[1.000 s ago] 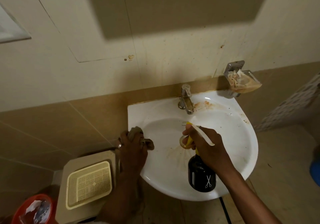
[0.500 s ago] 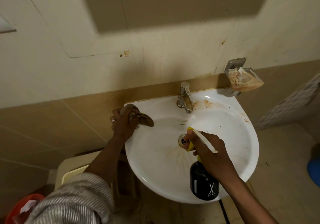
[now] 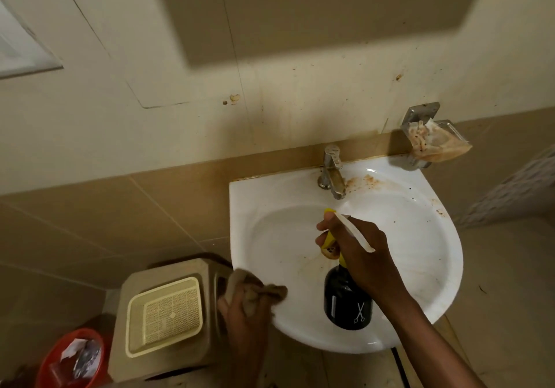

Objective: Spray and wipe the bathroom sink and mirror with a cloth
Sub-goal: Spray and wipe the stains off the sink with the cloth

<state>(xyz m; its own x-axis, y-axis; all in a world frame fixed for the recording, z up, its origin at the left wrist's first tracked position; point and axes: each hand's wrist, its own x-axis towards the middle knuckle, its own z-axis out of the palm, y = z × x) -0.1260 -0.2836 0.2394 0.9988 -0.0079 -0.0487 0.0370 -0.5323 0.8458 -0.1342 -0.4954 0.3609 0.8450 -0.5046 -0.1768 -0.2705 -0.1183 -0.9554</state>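
A white wall-hung sink (image 3: 420, 237) has brown stains behind the metal tap (image 3: 332, 171) and along its right rim. My right hand (image 3: 357, 246) holds a black spray bottle (image 3: 348, 300) with a yellow-and-white trigger head over the basin, nozzle toward the tap. My left hand (image 3: 243, 312) grips a crumpled brown cloth (image 3: 258, 291) pressed on the sink's front-left rim; it is blurred by motion. The mirror is out of view, only its shadow falls on the wall.
A beige plastic stool with a cream mesh tray (image 3: 165, 309) stands left of the sink. A red bin (image 3: 72, 357) with rubbish sits at the bottom left. A wall soap dish (image 3: 435, 141) holds stained paper at the sink's right.
My left hand has swept the cloth from the sink's back-left corner down along the left rim to the front-left edge. The right hand and bottle stayed over the basin.
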